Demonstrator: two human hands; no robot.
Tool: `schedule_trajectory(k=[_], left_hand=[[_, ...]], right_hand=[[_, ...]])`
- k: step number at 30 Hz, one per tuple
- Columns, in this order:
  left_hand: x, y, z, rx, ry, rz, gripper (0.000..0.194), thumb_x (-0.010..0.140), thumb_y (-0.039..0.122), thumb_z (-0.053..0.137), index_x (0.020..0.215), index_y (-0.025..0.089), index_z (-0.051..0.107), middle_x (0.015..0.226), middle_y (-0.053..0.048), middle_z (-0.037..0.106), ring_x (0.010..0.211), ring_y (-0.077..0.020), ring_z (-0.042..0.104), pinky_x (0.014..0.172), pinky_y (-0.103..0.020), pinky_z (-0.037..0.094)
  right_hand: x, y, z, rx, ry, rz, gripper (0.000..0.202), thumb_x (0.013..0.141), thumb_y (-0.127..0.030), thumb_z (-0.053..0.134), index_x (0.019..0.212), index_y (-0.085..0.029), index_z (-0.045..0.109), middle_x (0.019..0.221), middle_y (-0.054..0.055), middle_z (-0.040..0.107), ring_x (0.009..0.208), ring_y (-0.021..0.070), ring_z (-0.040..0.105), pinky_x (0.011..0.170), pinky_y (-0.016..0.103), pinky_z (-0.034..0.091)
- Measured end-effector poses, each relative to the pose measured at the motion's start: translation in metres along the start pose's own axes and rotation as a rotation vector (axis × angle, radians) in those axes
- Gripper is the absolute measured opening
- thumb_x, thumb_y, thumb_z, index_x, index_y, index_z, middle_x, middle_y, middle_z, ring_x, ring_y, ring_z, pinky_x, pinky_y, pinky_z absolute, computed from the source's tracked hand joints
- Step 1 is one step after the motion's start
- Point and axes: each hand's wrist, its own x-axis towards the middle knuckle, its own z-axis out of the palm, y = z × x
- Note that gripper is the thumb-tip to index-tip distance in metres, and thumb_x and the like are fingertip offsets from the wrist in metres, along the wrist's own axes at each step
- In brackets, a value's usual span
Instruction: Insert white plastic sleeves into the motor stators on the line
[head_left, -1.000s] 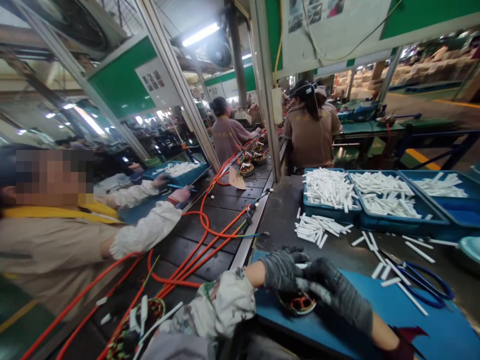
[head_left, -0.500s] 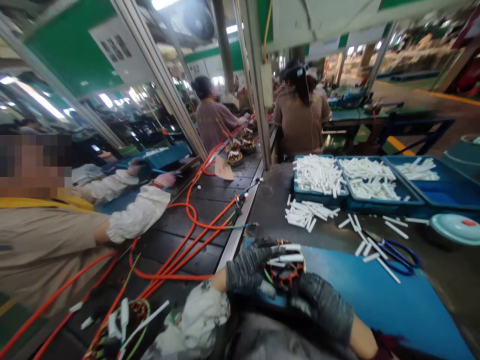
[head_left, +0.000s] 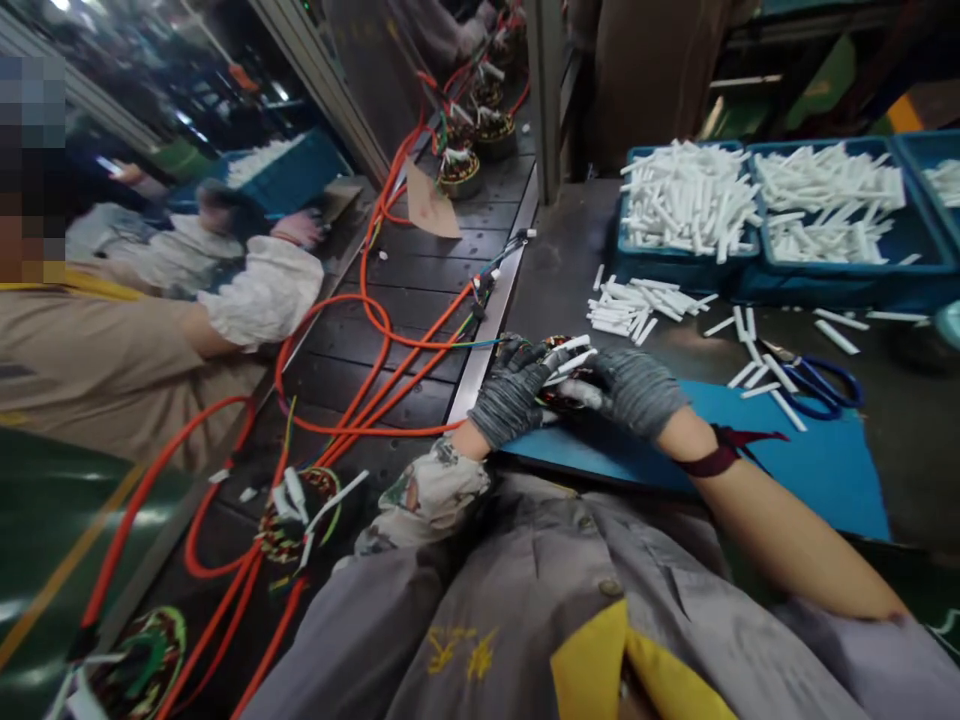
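Note:
In front of me, at the near edge of the bench, both gloved hands are around a motor stator (head_left: 556,343) with white sleeves (head_left: 573,362) on its leads. My left hand (head_left: 511,392), in a grey knit glove, grips its left side with curled fingers. On the other side my right hand (head_left: 636,388), gloved alike, has its fingers bent in against the stator and the white sleeves. Much of the stator is hidden behind the gloves. Beneath lies a blue mat (head_left: 757,440), with blue-handled scissors (head_left: 832,388) and loose white tubes (head_left: 750,350) to the right.
Blue bins (head_left: 686,262) of white tubes stand at the back right, a small heap of tubes (head_left: 641,305) before them. On the left runs a conveyor (head_left: 420,375) with orange cables (head_left: 379,430) and more stators (head_left: 300,515). A co-worker's sleeved arm (head_left: 262,290) reaches in beyond it.
My view has tilted downward, so the bench and bins sit higher and my torso shows. Both hands stay on the stator; my right hand's fingers now lie closer to the white sleeves.

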Motion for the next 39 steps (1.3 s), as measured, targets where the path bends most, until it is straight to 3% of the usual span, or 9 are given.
schedule_trajectory(k=[4,9,15,17,21,25,27,30,39], left_hand=[[-0.006,0.002,0.000,0.015,0.016,0.046,0.076,0.079,0.045,0.073,0.147,0.018,0.051,0.144,-0.011,0.057,0.140,-0.0299,0.046,0.127,-0.049,0.018],[-0.011,0.019,0.011,0.091,0.119,0.114,0.070,0.089,0.040,0.065,0.150,0.014,0.043,0.144,-0.015,0.058,0.136,-0.0317,0.051,0.127,-0.057,0.012],[-0.006,0.052,0.031,0.164,0.166,0.097,0.068,0.091,0.042,0.062,0.145,0.005,0.047,0.130,-0.020,0.066,0.129,-0.0336,0.057,0.124,-0.051,0.022],[-0.004,0.054,0.032,0.187,0.185,0.106,0.066,0.091,0.040,0.061,0.145,0.005,0.047,0.130,-0.020,0.067,0.127,-0.0328,0.059,0.123,-0.049,0.025],[-0.005,0.052,0.028,0.218,0.232,0.139,0.078,0.090,0.044,0.064,0.150,0.003,0.038,0.137,-0.023,0.061,0.127,-0.0326,0.059,0.119,-0.045,0.032],[0.000,0.050,0.028,0.198,0.219,0.089,0.092,0.085,0.045,0.069,0.155,0.003,0.026,0.147,-0.026,0.051,0.128,-0.0329,0.059,0.113,-0.043,0.039],[0.006,0.049,0.031,0.171,0.228,0.038,0.097,0.082,0.045,0.073,0.156,0.005,0.025,0.147,-0.026,0.051,0.126,-0.0336,0.060,0.111,-0.044,0.041],[0.012,0.046,0.035,0.114,0.262,0.011,0.095,0.081,0.043,0.073,0.155,0.006,0.027,0.142,-0.024,0.056,0.122,-0.0337,0.063,0.109,-0.045,0.043],[0.002,0.032,0.036,-0.176,0.491,0.214,0.020,0.087,0.018,0.055,0.103,0.019,0.066,0.104,-0.007,0.075,0.112,-0.0221,0.068,0.114,-0.047,0.043]], right_hand=[[-0.004,-0.006,0.012,0.348,-0.095,0.080,0.055,0.097,-0.064,0.041,0.084,-0.018,0.069,0.082,0.007,0.069,0.084,0.0208,0.062,0.084,0.035,0.047],[-0.054,0.000,0.028,1.054,-0.245,0.324,0.056,0.090,-0.068,0.048,0.066,-0.019,0.056,0.059,-0.003,0.051,0.057,0.0108,0.042,0.060,0.028,0.039],[-0.072,0.028,0.015,1.117,-0.411,0.417,0.058,0.087,-0.070,0.049,0.062,-0.018,0.057,0.046,-0.006,0.040,0.047,0.0099,0.035,0.052,0.027,0.033],[-0.068,0.035,0.009,0.992,-0.417,0.410,0.056,0.086,-0.068,0.054,0.067,-0.016,0.064,0.048,-0.005,0.044,0.047,0.0095,0.036,0.051,0.026,0.031],[-0.060,0.043,0.001,0.346,-0.170,0.256,0.060,0.092,-0.069,0.046,0.074,-0.016,0.069,0.064,0.003,0.062,0.059,0.0128,0.050,0.060,0.028,0.036],[-0.053,0.075,-0.025,0.175,-0.248,0.085,0.058,0.097,-0.065,0.040,0.101,-0.020,0.075,0.088,0.005,0.075,0.074,0.0179,0.064,0.070,0.029,0.046],[-0.048,0.106,-0.047,-0.086,-0.084,0.165,0.049,0.099,-0.056,0.043,0.116,-0.022,0.073,0.105,0.007,0.076,0.091,0.0215,0.067,0.080,0.031,0.049],[-0.036,0.153,-0.072,-0.439,0.040,0.344,0.034,0.096,-0.038,0.052,0.111,-0.018,0.076,0.114,0.014,0.073,0.103,0.0289,0.063,0.091,0.040,0.047],[-0.031,0.197,-0.055,-0.486,0.036,0.292,0.032,0.092,-0.022,0.049,0.113,-0.020,0.074,0.111,0.010,0.074,0.097,0.0248,0.065,0.091,0.038,0.049]])
